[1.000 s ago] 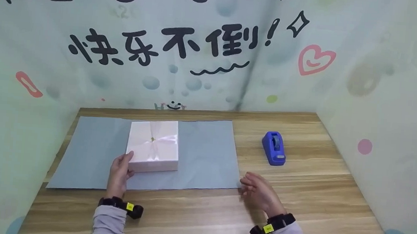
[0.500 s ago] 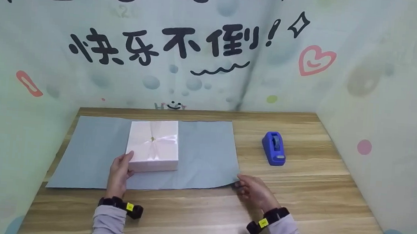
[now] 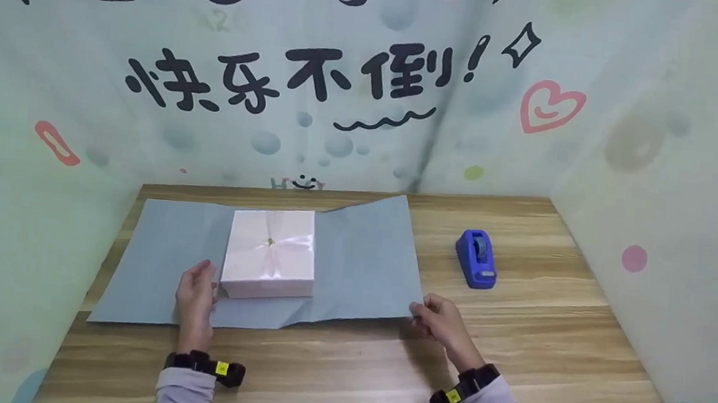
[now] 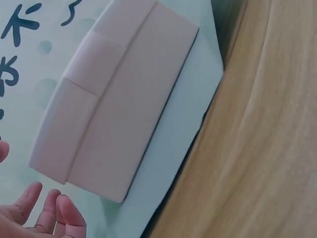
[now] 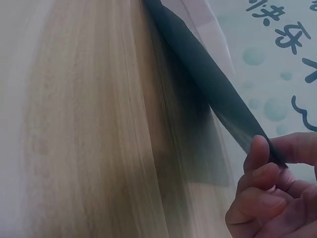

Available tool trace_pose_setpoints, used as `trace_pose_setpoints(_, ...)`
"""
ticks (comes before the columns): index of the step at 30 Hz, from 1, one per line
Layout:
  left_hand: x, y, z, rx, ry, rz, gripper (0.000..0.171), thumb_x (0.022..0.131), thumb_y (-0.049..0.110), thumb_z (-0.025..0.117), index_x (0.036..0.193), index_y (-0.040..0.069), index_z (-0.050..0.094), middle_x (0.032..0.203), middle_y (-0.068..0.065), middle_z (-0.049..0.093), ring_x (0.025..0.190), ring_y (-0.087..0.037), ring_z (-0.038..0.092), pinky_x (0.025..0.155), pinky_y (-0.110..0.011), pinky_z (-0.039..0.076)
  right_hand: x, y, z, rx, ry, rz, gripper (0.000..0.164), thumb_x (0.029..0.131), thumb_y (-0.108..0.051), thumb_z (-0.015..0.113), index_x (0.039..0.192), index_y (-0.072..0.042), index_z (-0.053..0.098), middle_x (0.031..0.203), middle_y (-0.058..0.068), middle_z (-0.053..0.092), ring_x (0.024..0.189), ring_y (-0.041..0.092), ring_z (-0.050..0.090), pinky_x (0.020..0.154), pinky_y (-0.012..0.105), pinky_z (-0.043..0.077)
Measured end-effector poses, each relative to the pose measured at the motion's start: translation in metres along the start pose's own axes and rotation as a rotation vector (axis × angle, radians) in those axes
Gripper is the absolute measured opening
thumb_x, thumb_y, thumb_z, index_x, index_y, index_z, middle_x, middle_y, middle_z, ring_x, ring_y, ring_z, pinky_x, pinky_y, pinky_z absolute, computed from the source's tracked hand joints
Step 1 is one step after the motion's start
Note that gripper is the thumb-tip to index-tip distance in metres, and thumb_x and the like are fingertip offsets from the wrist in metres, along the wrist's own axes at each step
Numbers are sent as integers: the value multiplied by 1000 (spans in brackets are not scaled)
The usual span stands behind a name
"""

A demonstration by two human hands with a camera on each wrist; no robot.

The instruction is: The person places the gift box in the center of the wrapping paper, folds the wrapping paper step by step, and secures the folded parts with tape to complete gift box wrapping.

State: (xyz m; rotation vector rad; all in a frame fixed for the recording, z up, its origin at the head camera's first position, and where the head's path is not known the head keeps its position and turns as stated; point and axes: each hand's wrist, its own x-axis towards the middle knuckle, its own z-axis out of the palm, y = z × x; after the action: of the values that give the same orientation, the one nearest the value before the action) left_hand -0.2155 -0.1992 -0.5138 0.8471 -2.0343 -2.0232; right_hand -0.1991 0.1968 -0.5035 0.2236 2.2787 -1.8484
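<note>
A white gift box (image 3: 270, 249) with a pale pink ribbon rests on a sheet of blue-grey wrapping paper (image 3: 364, 259). The paper's right part is lifted off the table. At the near right corner, my right hand (image 3: 442, 323) pinches the paper between thumb and fingers; the right wrist view shows the raised paper edge (image 5: 213, 84) running into the pinch. Beside the box's near left corner is my left hand (image 3: 195, 301). In the left wrist view its fingers (image 4: 69, 215) are relaxed and apart from the box (image 4: 126, 94), holding nothing.
A blue tape dispenser (image 3: 476, 259) stands on the wooden table (image 3: 332, 379), right of the paper. Printed fabric walls (image 3: 341, 97) enclose the table at the back and both sides.
My right hand has taken hold of the paper's near right corner and raised that side. My left hand has let go of the box and moved slightly left.
</note>
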Motion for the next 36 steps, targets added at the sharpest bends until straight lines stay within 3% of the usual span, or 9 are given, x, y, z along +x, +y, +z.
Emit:
trace_pose_setpoints(4, 10, -16, -5, -7, -21, 38, 59, 90, 50, 52, 135, 13, 44, 126, -7, 48, 101, -17, 46, 74, -25, 43, -7, 1, -10, 2, 40, -8, 21, 87, -12, 61, 71, -6, 48, 60, 2, 55, 49, 9, 39, 42, 18, 27)
trace_pose_setpoints(7, 23, -36, -5, 39, -34, 54, 56, 88, 54, 53, 131, 19, 47, 127, -4, 49, 104, -16, 46, 72, -22, 43, -13, 4, -21, -20, 69, -6, 20, 86, -12, 62, 72, -6, 49, 59, 0, 52, 49, 8, 39, 42, 17, 27)
trace_pose_setpoints(9, 23, -40, -3, 79, -66, 54, 56, 87, 57, 52, 131, 22, 47, 128, -2, 49, 106, -16, 46, 72, -21, 43, -18, 6, -31, -32, 83, -3, 20, 86, -12, 62, 72, -4, 50, 60, 0, 51, 49, 7, 39, 43, 17, 28)
trace_pose_setpoints(11, 10, -33, -1, 130, -108, 62, 56, 88, 56, 50, 131, 21, 47, 130, -3, 47, 110, -17, 46, 74, -22, 45, -24, 9, -42, -53, 102, 8, 19, 85, -13, 63, 73, -4, 51, 60, -1, 49, 49, 7, 39, 44, 18, 30)
trace_pose_setpoints(16, -40, 6, 6, 195, -264, 76, 47, 96, 37, 47, 134, 10, 42, 135, -12, 42, 118, -27, 45, 89, -34, 45, -39, 14, -71, -110, 154, 24, 17, 85, -13, 64, 77, -1, 55, 61, -3, 47, 52, 8, 41, 48, 19, 34)
trace_pose_setpoints(19, -57, 16, 12, 229, -325, 62, 41, 97, 28, 46, 134, 9, 42, 134, -12, 42, 119, -29, 46, 92, -37, 44, -47, 15, -89, -167, 179, 38, 17, 85, -16, 65, 78, -2, 57, 64, -3, 52, 56, 8, 45, 51, 19, 38)
trace_pose_setpoints(23, -62, 8, 22, 283, -379, 80, 39, 96, 25, 47, 132, 11, 44, 132, -12, 45, 114, -29, 49, 87, -36, 46, -57, 16, -110, -220, 211, 70, 18, 85, -19, 66, 77, -5, 57, 66, -3, 54, 59, 9, 47, 54, 21, 42)
trace_pose_setpoints(30, -84, -8, 55, 439, -444, 244, 40, 92, 21, 55, 127, 2, 48, 118, -17, 57, 104, -28, 56, 89, -41, 47, -68, 15, -136, -243, 267, 105, 19, 87, -22, 64, 76, -7, 58, 66, -5, 55, 64, 10, 51, 59, 22, 45)
trace_pose_setpoints(36, -93, -19, 77, 552, -539, 229, 63, 89, 46, 55, 129, -1, 42, 92, -11, 58, 80, -19, 55, 64, -28, 43, -73, 15, -138, -255, 315, 110, 19, 88, -22, 62, 80, -5, 59, 66, -6, 54, 61, 9, 49, 58, 23, 44)
